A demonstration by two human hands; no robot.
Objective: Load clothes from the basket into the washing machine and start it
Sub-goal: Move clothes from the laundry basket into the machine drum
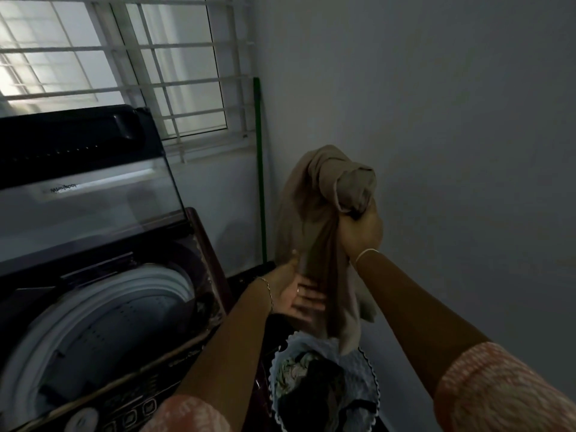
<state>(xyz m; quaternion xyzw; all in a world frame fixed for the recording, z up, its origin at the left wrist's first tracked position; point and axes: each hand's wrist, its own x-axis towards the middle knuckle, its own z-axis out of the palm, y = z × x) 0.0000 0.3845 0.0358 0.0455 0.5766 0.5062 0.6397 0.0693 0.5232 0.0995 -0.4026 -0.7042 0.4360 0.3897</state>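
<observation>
Grey wall [436, 120] and a barred window [124, 57] fill the far side, with the top-load washing machine [93, 307] on the left, lid up, drum open. Near bottom sits the basket [369, 397], clothes inside. Above it hangs a tan garment [311, 198], soft and floppy, probably light. The right hand [361, 232] is fisted on its bunched top; the left hand [299, 294] is spread open against the dangling part. I'd gather the loose tail so it doesn't drag.
</observation>
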